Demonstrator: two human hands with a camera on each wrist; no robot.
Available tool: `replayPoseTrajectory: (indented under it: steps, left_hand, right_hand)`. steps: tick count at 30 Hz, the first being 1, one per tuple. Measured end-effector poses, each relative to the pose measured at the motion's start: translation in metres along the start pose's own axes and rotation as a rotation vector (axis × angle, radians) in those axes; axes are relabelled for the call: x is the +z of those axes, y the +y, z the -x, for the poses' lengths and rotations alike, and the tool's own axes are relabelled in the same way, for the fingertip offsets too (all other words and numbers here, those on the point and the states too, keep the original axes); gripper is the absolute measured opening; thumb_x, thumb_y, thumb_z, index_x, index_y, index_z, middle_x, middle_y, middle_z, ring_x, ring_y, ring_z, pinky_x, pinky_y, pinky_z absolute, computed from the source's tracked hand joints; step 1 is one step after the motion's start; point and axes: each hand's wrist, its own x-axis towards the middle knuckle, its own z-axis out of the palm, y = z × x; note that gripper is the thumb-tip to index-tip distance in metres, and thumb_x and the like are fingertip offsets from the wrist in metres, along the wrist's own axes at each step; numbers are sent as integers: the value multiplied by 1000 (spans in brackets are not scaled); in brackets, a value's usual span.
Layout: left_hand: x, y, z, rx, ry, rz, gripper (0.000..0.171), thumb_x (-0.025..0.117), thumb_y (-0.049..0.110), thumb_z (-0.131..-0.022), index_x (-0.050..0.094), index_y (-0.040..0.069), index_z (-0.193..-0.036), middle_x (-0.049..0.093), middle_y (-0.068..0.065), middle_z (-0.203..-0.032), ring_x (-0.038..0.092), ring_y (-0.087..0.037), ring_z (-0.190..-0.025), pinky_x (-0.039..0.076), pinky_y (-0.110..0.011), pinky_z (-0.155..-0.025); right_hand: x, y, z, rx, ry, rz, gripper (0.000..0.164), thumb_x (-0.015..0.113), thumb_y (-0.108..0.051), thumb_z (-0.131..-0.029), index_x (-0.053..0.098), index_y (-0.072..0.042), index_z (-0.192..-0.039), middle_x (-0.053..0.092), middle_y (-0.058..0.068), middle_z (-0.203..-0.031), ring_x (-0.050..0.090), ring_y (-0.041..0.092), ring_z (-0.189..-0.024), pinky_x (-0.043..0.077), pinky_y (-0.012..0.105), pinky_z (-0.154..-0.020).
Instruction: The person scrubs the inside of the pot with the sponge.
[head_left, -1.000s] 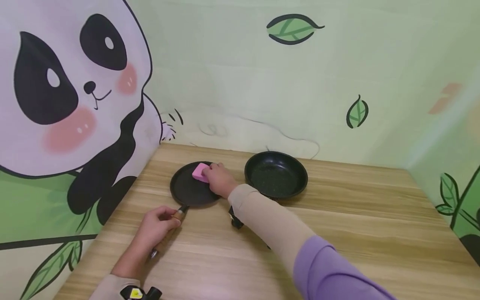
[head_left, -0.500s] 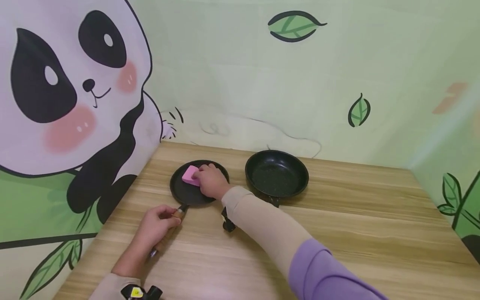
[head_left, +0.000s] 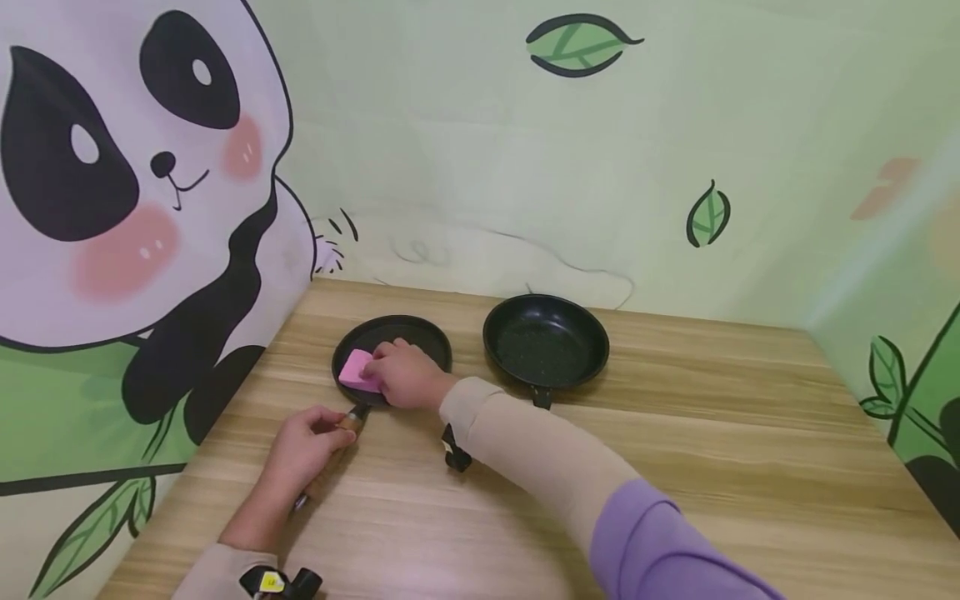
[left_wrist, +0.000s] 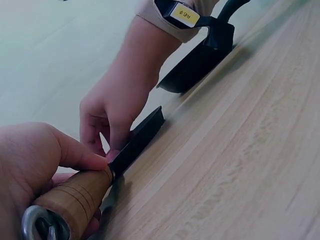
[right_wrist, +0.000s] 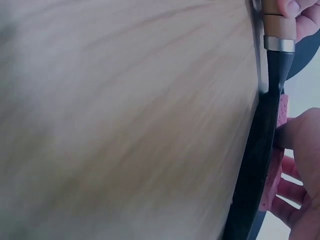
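On the wooden table lies a small flat black frying pan (head_left: pixel 427 332) with a wooden handle (left_wrist: pixel 80 199). My left hand (head_left: pixel 302 447) grips that handle near the pan, thumb on top and fingers beneath, as the left wrist view shows. A pink sponge (head_left: pixel 357 371) rests on the pan's near-left inner surface. My right hand (head_left: pixel 408 375) pinches the sponge from its right side. In the right wrist view the sponge (right_wrist: pixel 273 172) is partly hidden behind the pan's rim (right_wrist: pixel 252 170), with the right fingers behind it.
A deeper black frying pan (head_left: pixel 546 342) stands to the right of the small one, its handle partly hidden by my right forearm. Behind the table (head_left: pixel 712 400) rises a pale green wall (head_left: pixel 420 125); a panda mural (head_left: pixel 187 208) covers the left wall.
My right hand has slid the sponge across the small pan, from its far middle toward the near-left rim. My left hand keeps its grip on the handle. The head view has shifted slightly.
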Motion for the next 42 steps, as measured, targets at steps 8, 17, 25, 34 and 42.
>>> replayPoseTrajectory:
  steps: [8, 17, 25, 34, 42]
  left_hand:
    - [2, 5, -1, 0, 3, -39, 34, 72, 17, -89, 67, -6, -114, 67, -21, -109, 59, -33, -97, 44, -37, -78]
    - [7, 5, -4, -35, -13, -5, 36, 72, 20, -90, 65, -3, -117, 65, -20, -112, 58, -32, -99, 43, -35, -79]
    - [15, 7, -8, -39, 38, 3, 37, 73, 21, -88, 65, -3, -115, 65, -18, -106, 58, -30, -96, 44, -33, -77]
    - [22, 13, -15, -72, 68, -7, 41, 70, 25, -90, 64, -2, -119, 63, -22, -117, 58, -34, -104, 46, -42, -87]
    - [30, 22, -27, -67, 90, -8, 41, 68, 27, -91, 64, -3, -119, 65, -21, -113, 60, -32, -98, 46, -36, -80]
  right_hand:
    - [-14, 16, 16, -100, -70, 9, 33, 59, -19, -100, 69, -27, -131, 59, 4, -135, 53, 22, -120, 43, 33, -106]
    - [-15, 29, 25, -100, -47, -38, 37, 61, -15, -98, 66, -29, -132, 59, 3, -134, 52, 20, -117, 42, 29, -103]
    - [-32, 42, 37, -55, -15, -83, 38, 62, -15, -99, 64, -27, -135, 58, 5, -135, 51, 20, -119, 41, 29, -106]
    - [-44, 55, 52, -52, 10, -121, 35, 59, -17, -100, 64, -26, -134, 55, 4, -134, 49, 20, -124, 41, 30, -109]
    - [-53, 69, 61, -39, 49, -95, 37, 62, -17, -98, 64, -26, -134, 56, 5, -135, 51, 21, -123, 42, 33, -108]
